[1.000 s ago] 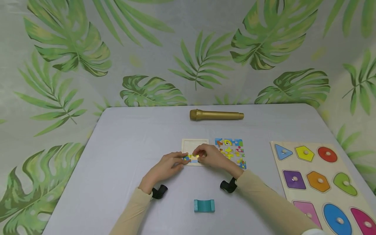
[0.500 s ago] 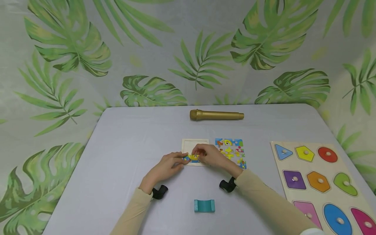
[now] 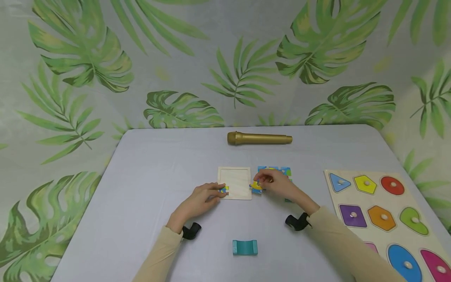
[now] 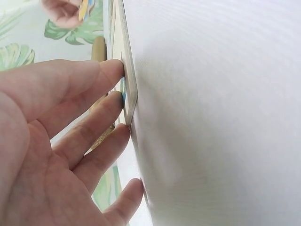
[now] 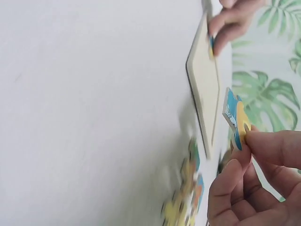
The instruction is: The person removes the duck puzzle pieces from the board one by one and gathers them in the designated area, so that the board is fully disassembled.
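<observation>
My left hand (image 3: 201, 200) rests its extended fingertips on a blue-and-yellow jigsaw piece (image 3: 224, 190) in the lower left corner of a square wooden puzzle tray (image 3: 237, 178). In the left wrist view the fingers (image 4: 89, 125) touch the tray's edge. Thumb and fingers of my right hand (image 3: 280, 186) pinch another jigsaw piece (image 5: 236, 117), yellow and blue, held up just off the tray's right side. Beneath and behind that hand lie several loose jigsaw pieces (image 5: 181, 200), partly hidden by it in the head view.
A gold microphone (image 3: 260, 138) lies behind the tray. Nearer the front is a small teal block (image 3: 245, 247) with a curved top. At the right lies a wooden board (image 3: 357, 192) of knobbed coloured shapes, partly covered by the right sleeve.
My right hand has lifted the yellow-and-blue jigsaw piece out of the tray and moved right with it. My left hand has stayed in place on the corner piece.
</observation>
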